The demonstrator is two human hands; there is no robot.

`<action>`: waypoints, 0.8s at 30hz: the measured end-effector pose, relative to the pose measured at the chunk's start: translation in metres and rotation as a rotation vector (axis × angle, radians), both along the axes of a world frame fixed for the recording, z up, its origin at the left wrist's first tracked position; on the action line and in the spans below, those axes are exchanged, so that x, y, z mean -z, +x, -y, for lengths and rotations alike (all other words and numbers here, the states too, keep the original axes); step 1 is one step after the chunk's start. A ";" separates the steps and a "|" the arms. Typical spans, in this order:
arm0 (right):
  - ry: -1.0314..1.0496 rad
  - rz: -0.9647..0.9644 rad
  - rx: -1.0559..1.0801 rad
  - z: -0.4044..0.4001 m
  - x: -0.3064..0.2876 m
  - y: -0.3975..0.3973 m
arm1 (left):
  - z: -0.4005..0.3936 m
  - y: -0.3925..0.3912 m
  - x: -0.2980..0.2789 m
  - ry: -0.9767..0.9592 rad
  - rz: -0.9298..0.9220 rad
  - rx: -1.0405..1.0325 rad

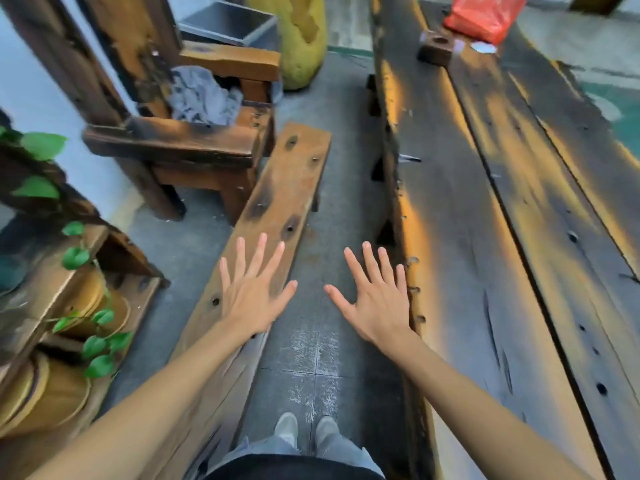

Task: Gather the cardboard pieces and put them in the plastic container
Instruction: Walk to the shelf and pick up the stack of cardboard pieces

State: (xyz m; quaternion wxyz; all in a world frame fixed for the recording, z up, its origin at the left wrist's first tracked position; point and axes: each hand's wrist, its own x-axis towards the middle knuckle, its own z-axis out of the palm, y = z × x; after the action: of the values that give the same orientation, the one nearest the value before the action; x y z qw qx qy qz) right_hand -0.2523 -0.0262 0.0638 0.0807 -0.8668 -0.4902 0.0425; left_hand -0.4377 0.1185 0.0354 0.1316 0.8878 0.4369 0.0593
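From my feed: grey tiled floor centre, scorched plank table at 3 o'clock, wooden bench at 12, armchair at 10, pale wall at 9.

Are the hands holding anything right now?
No, nothing is held. The left hand and the right hand are both open with fingers spread, stretched out above the long brown wooden bench and grey floor.

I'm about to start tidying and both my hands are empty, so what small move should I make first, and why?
Probably step toward the grey container behind the chair. Left hand and right hand are spread open, holding nothing, and no cardboard is clearly visible.
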 end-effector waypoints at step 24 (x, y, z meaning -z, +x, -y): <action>0.174 0.007 -0.887 -0.184 -0.063 -0.216 | 0.018 -0.280 -0.086 0.234 0.131 -0.849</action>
State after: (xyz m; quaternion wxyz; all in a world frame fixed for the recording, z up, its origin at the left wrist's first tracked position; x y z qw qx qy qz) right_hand -0.4688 0.1575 0.1265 0.1259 -0.5632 -0.8162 0.0287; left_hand -0.7179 0.1001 0.1211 0.0214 0.6331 0.7438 0.2133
